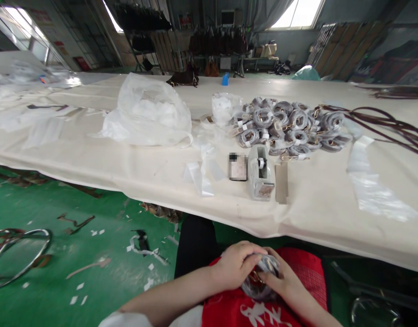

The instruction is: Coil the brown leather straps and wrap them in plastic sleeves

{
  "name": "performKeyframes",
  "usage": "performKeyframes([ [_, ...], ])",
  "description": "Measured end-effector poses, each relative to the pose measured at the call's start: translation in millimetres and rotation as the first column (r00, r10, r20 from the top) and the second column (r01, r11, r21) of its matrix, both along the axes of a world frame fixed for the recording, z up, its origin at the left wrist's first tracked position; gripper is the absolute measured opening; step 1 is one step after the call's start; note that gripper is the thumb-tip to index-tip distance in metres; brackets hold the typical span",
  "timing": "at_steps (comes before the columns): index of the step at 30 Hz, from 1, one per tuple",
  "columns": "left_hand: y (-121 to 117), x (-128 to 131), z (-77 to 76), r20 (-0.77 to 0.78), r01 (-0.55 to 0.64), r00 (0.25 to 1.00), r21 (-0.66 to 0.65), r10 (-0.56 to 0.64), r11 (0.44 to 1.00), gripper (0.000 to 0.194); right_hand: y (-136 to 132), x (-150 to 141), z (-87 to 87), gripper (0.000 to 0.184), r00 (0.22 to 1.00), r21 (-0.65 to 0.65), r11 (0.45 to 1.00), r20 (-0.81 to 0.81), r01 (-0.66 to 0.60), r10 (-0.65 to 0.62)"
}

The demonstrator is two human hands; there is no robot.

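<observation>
Close to my lap, both hands grip one coiled strap [258,291] in clear plastic, with a gold-coloured metal clasp showing at its middle. My left hand [236,265] curls over its upper left side. My right hand [281,275] wraps its right side, with the thumb across the front. Up on the table, a pile of similar wrapped strap coils [298,120] lies at centre right. A tape dispenser [261,175] stands in front of the pile, between a small pixelated item [238,170] and a flat grey-brown strip [281,184].
A large translucent plastic bag [151,111] and a smaller bag [225,108] stand left of the pile. Loose brown straps [393,125] and clear plastic sleeves [374,181] lie at right. The table's front edge [226,223] runs between my lap and these things. Scraps litter the green floor [110,247].
</observation>
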State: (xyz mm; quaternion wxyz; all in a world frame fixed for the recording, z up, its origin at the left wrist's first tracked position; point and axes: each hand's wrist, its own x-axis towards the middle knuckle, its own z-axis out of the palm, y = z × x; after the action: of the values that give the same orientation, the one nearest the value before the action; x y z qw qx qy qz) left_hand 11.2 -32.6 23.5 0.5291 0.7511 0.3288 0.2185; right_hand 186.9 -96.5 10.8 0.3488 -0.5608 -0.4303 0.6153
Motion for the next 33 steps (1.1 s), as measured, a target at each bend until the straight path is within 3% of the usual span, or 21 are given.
performKeyframes([
  [4,-0.4,-2.1,3.3,-0.043,0.06,0.997,0.044,-0.058,0.997,0.031,-4.6,-1.8,2.2,0.044,0.995,0.021,1.0,0.098,-0.011,0.009],
  [9,-2.4,-1.1,1.6,-0.034,0.051,0.998,0.043,-0.049,0.998,0.031,-7.9,-3.5,-1.8,0.043,0.984,0.05,0.999,0.176,0.015,-0.024],
  [16,-4.9,-1.7,-6.2,-0.057,0.069,0.996,0.065,-0.065,0.996,0.032,-11.1,-6.4,-2.5,0.037,0.987,0.074,0.989,0.086,0.127,-0.133],
  [24,-7.4,-1.7,-6.4,0.096,0.032,0.995,-0.002,-0.032,0.999,0.032,-4.1,-0.3,17.7,0.041,0.998,-0.089,0.996,-0.065,-0.019,0.013],
  [30,-8.7,-1.7,-0.1,0.072,0.036,0.997,0.046,-0.039,0.998,0.032,-6.5,0.5,18.4,0.043,0.998,-0.031,0.999,0.048,-0.03,0.031],
  [33,-9.4,-1.2,1.3,0.067,0.039,0.997,0.05,-0.042,0.998,0.032,-7.0,7.3,23.5,0.04,0.985,0.016,0.994,0.138,-0.105,0.101],
])
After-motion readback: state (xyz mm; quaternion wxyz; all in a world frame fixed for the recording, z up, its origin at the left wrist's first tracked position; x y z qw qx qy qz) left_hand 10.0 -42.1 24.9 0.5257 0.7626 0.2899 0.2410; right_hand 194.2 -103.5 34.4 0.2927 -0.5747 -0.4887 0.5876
